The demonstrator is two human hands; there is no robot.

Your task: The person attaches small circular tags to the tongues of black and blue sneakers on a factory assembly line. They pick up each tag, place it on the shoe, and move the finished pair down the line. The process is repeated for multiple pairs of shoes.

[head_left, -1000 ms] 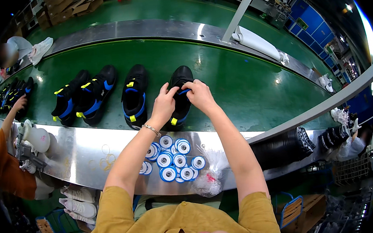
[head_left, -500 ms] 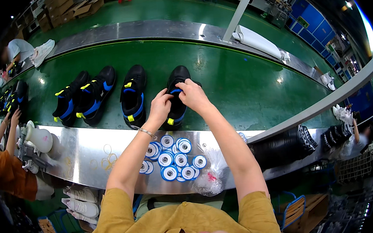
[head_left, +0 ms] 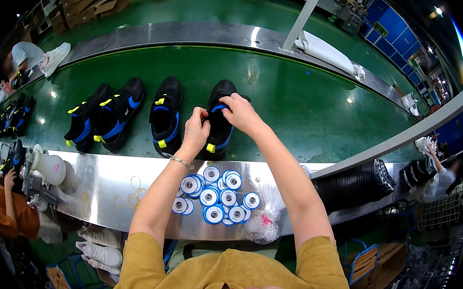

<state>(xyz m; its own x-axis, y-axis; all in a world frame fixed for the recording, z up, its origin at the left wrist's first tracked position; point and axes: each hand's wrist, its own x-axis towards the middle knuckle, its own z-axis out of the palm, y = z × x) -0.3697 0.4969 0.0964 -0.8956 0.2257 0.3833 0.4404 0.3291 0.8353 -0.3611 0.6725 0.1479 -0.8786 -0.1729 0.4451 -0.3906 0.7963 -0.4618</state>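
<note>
Low black-and-blue shoe with yellow heel tab point(head_left: 220, 128) on glossy green bench point(head_left: 308, 119), heel near, presumably for reach. Right hand point(head_left: 241, 112): grip pinching its tongue. Left hand point(head_left: 195, 131) by collar, grip: can't tell.

This is a shoe factory or workshop: black sports shoes with blue panels and yellow tabs point(head_left: 123, 112) stand in a row on a long, glossy green work surface point(head_left: 305, 117), edged by a bare steel ledge point(head_left: 98, 179), with white trainers point(head_left: 101, 256) stacked below. Along the same line are a co-worker in an orange-brown top point(head_left: 5, 211) and others farther off. Beyond, brown cardboard boxes point(head_left: 75, 7) are piled by a shiny green floor point(head_left: 193, 6).
</note>
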